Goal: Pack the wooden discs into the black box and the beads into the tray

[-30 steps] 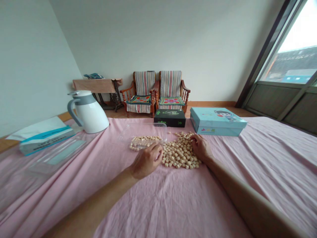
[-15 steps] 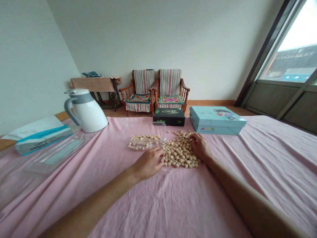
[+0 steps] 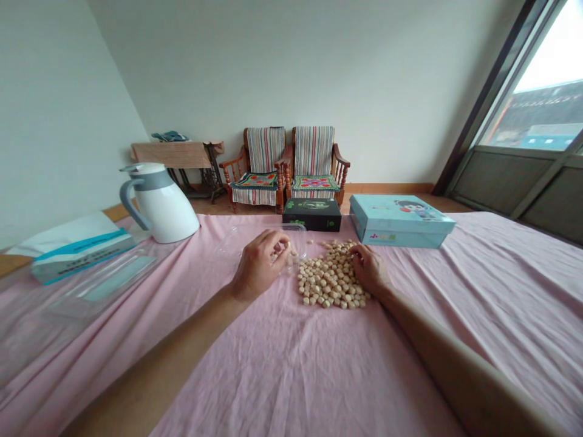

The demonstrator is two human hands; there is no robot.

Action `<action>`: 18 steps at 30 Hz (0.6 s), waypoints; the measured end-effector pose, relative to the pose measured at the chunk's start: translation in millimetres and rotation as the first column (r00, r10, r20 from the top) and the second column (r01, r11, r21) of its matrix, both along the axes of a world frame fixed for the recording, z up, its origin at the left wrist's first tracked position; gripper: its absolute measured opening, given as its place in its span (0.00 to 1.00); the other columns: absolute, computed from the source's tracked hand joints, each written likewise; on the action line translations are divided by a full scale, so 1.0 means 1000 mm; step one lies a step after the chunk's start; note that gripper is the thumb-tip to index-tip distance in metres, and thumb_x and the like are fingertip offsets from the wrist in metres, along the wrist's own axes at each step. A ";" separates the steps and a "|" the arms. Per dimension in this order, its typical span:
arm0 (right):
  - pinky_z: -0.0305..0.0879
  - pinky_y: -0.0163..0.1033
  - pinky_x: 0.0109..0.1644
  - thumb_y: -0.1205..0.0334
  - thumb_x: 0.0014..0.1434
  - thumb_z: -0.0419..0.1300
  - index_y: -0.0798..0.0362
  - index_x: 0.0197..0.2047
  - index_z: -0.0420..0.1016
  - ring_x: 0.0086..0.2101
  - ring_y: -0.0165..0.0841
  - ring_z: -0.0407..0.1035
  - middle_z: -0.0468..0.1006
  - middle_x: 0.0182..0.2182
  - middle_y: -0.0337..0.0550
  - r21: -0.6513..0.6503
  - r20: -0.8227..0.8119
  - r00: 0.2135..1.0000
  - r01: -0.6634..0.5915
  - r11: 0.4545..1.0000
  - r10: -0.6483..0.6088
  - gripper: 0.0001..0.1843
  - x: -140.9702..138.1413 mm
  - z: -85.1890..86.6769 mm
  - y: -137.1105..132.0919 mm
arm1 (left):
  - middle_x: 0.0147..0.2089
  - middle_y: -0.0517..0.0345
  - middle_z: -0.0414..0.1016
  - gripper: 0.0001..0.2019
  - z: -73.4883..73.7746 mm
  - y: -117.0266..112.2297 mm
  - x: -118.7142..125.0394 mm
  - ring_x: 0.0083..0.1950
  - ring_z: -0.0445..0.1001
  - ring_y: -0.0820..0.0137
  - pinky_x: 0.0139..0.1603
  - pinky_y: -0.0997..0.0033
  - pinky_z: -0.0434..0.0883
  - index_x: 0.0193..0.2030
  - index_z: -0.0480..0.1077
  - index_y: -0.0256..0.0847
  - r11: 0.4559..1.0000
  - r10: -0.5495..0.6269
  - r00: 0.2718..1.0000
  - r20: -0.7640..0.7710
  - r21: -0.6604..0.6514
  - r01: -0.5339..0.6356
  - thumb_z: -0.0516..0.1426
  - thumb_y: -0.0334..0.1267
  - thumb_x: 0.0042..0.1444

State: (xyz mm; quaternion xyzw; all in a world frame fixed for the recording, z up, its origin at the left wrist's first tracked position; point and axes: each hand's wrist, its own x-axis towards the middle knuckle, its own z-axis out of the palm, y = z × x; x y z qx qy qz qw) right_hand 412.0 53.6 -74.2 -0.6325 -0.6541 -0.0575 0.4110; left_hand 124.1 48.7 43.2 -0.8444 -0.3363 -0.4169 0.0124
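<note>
Rounded pieces on rumpled cloth

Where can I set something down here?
Bare cloth lies between the forearms, nearer than the pale pieces, and right of the right forearm, before the blue box. Pieces, clear container, left hand and right hand crowd the middle.

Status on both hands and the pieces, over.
Left hand at clear tray, grip unclear. Right hand at right edge of piled pieces. Left hand partly blocks view into tray.
</note>
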 end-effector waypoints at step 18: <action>0.62 0.37 0.38 0.68 0.56 0.48 0.52 0.37 0.71 0.32 0.33 0.68 0.75 0.35 0.45 -0.001 -0.018 1.000 -0.015 1.000 0.015 0.12 -0.002 0.006 -0.004 | 0.34 0.59 0.68 0.05 -0.069 -0.036 0.016 0.36 0.68 0.70 0.35 0.73 0.63 0.31 0.62 0.40 0.927 -0.198 0.941 -0.274 -0.364 0.089 0.54 0.27 0.52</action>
